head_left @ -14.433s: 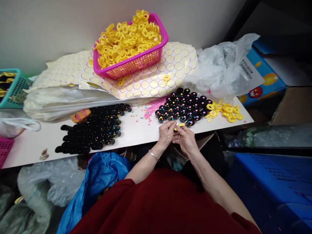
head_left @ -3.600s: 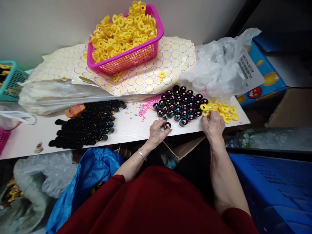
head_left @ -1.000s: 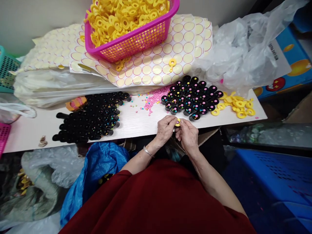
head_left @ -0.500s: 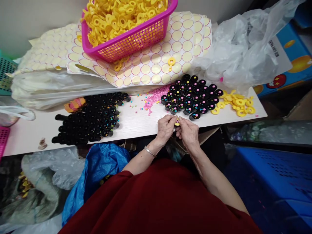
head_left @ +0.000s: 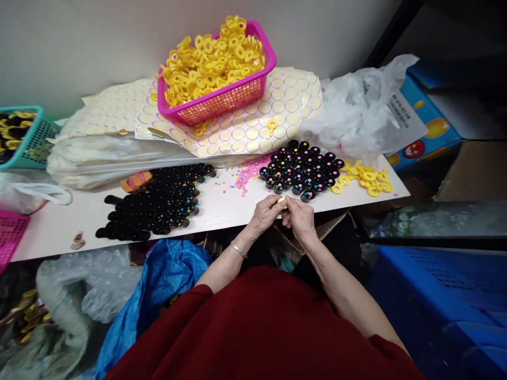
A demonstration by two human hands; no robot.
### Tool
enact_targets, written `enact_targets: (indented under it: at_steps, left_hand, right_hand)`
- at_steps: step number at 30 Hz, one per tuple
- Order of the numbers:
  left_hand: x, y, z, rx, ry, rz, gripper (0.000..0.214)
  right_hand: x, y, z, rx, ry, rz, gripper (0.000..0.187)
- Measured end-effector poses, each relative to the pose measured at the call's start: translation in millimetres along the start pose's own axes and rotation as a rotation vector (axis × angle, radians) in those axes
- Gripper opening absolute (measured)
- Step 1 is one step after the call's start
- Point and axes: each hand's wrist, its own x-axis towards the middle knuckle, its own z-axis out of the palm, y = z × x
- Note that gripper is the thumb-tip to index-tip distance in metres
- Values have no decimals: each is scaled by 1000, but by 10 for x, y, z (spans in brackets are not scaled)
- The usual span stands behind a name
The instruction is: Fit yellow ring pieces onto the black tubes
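Indoors, black cups [head_left: 298,170] on pale table [head_left: 222,208], grey wall [head_left: 103,42] behind.

Plastic dominates, as we see it. Black cups [head_left: 296,170]: smooth, glossy rims. Yellow ring caps [head_left: 369,175]: smooth moulded plastic, slight sheen. Pink basket [head_left: 224,103]: shiny, latticed plastic. We read the sticker sheets [head_left: 304,101] as paper, smooth. Tabletop [head_left: 222,212]: pale, smooth, faintly wood-grained. Blue sack [head_left: 174,264]: crinkled plastic, patchy sheen. Clear bag [head_left: 352,108]: thin, wrinkled film. Bracelet [head_left: 238,249]: polished silvery metal. Shirt [head_left: 261,322]: matt red cloth. Brown box [head_left: 477,177]: dull cardboard.
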Motion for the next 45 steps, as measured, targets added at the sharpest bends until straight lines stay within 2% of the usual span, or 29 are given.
enact_targets:
  at_steps: [2,3,7,10,13,16,20,22,25,28,33,37,40,42,43,45]
  left_hand:
    - [-24,-3,-65,-6,-103,48,40]
    - [-38,-5,-84,-2,-116,70,41]
    - [-115,17,-44,13,-59,156,36]
    - [-192,96,48,70,-48,255,34]
    - [-262,184,128,248,-75,379,27]
    - [-313,220,188,460,-146,490,20]
    - [-356,204,240,728,-184,589,19]
    - [-371,187,256,821,-207,623,20]
    - [-384,147,283,927,-253,662,23]
    - [-382,85,313,1002,-268,701,24]
    - [-365,-32,349,1018,-302,765,26]
    - [-361,-71,345,1021,-335,692,22]
    - [-331,-48,274,991,-435,600,17]
    - [-284,-19,187,876,-506,573,18]
    - [-252,-3,137,795,-504,572,21]
    - [-178,25,38,631,-389,575,26]
  right_hand:
    - [-31,-2,-25,-7,-31,-8,45]
    - [-60,4,-45,2,-57,-3,47]
    - [-241,58,-192,159,-113,-8,58]
    - [-369,89,-359,290,-124,-53,52]
    - [-433,88,-511,322,-259,-44,49]
    - [-434,86,-597,288,-320,-16,54]
    - [-399,116,-656,187,-255,-29,50]
    - [-385,120,-701,113,-265,-42,45]
    - [-359,90,-794,18,-344,-39,41]
    - [-313,52,-881,-24,-455,-6,45]
    - [-227,64,-919,-50,-604,56,48]
    - [-195,134,-858,80,-556,111,49]
    - [-162,229,-805,89,-500,134,50]
    - [-108,316,-780,-18,-459,126,46]
    - [-66,363,-769,-117,-413,99,40]
    - [38,455,-747,-308,-273,5,26]
